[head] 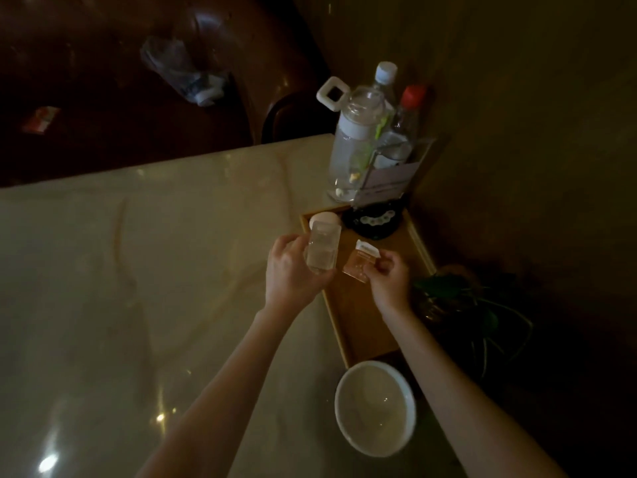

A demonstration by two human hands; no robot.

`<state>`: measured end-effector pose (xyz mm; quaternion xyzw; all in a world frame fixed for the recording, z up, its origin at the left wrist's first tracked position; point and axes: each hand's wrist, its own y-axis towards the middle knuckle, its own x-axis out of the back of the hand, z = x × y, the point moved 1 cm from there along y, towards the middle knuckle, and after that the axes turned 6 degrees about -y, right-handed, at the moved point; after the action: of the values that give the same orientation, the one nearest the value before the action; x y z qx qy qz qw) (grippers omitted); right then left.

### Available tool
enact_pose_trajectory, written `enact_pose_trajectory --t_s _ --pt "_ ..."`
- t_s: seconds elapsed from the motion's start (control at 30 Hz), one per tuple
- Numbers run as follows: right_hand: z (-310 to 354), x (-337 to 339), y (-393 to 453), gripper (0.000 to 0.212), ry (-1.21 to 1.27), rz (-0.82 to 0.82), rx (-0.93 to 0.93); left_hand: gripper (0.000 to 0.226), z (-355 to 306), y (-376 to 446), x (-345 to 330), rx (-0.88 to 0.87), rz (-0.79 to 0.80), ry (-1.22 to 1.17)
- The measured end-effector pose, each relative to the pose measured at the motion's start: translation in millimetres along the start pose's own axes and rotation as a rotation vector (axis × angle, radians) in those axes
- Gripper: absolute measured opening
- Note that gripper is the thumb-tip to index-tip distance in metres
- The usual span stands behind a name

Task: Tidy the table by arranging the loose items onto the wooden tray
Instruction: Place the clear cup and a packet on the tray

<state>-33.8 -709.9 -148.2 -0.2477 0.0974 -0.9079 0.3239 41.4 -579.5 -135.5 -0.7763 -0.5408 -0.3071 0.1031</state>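
Observation:
A long wooden tray [358,326] lies along the right edge of the pale marble table [138,270]. My left hand [293,270] grips a clear square glass [322,250] over the tray's left rim. My right hand [389,274] pinches a small orange and white packet [362,262] above the tray's middle. A round white lid or cup [324,219] sits in the tray's far left corner, partly behind the glass. A black ashtray with white marks [374,220] stands at the tray's far end.
A white bowl [375,407] sits on the table just past the tray's near end. Beyond the tray stand a glass jar [358,146], a white-handled bottle [334,94], two plastic bottles [401,125] and a card holder [393,181]. A dark plant [475,305] is at the right.

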Motion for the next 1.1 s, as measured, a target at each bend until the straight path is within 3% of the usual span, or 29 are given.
enact_pose_trajectory --t_s 0.17,0.67,1.0,1.1 --pt "-13 -1 18 0.037 0.045 -0.047 -0.06 0.035 -6 5 -31 -0.061 -0.07 0.01" --pt "-34 -7 26 0.034 -0.24 -0.175 0.118 0.048 22 9 -72 0.008 -0.005 0.069" --pt "-43 -8 24 0.048 -0.309 -0.221 0.191 0.053 29 0 -79 0.048 -0.027 0.029" --pt "-43 -9 21 0.038 -0.362 -0.231 0.264 0.055 27 -2 -79 0.049 -0.04 -0.006"
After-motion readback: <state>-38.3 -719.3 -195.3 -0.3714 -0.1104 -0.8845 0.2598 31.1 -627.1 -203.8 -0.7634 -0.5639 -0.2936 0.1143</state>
